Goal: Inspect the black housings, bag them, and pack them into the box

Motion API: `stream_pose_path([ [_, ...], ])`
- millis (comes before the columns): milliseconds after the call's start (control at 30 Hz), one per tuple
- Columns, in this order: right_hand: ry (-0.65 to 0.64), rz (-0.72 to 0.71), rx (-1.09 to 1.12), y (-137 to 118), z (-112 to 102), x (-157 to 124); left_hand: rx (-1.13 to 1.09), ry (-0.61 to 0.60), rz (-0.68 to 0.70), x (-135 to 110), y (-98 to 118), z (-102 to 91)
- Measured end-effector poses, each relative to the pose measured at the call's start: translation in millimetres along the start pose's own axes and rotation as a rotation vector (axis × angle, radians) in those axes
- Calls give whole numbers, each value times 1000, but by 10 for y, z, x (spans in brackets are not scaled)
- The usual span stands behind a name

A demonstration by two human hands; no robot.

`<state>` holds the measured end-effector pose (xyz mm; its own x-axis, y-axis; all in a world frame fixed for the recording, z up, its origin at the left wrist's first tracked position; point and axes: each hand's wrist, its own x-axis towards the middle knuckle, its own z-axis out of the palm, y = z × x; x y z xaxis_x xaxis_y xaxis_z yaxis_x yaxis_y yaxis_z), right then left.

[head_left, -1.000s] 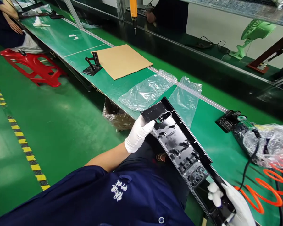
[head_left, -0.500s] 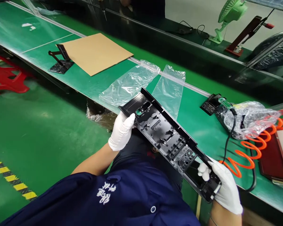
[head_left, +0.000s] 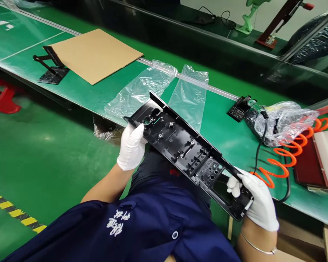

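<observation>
Head view. We hold a long black plastic panel [head_left: 187, 149] by its two ends, open ribbed side up, slanting from upper left to lower right in the picture. It hangs in the air over our lap and the near edge of the green bench [head_left: 229, 134], not resting on the surface.

Our left hand [head_left: 131, 147], in a white glove, is closed on the far end of the panel. The thumb lies on the upper face beside an oval cut-out and the fingers are hidden below.

Our right hand [head_left: 258, 202], also gloved, grips the near end. The thumb presses the inner face next to a rectangular opening and the fingers wrap the outer edge.

On the bench behind the panel lie two clear plastic bags [head_left: 142, 89], side by side, the left one just beyond the panel's far end. Further left are a cardboard sheet [head_left: 94, 54] and a black bracket stand [head_left: 50, 67] touching its edge. To the right, near our right hand, an orange coiled hose [head_left: 289, 160] and a black cable [head_left: 258, 145] run across the bench.
</observation>
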<state>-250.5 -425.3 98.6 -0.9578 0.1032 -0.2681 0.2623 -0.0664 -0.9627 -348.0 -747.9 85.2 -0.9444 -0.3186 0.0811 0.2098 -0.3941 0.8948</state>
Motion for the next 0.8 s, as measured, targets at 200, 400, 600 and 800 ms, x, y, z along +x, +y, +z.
stream_pose_path([
  [200, 2, 69, -18, -53, 20, -3, 41, 11, 51, 15, -51, -18],
  [400, -8, 70, -25, -87, 42, 20, 70, -82, 61, 4, 2, 5],
  [600, 16, 78, -31, -77, 37, 24, 128, -81, 60, 7, -8, -9],
  [800, 191, -166, -106, -42, 85, -108, 34, -9, -9, 65, -28, 62],
])
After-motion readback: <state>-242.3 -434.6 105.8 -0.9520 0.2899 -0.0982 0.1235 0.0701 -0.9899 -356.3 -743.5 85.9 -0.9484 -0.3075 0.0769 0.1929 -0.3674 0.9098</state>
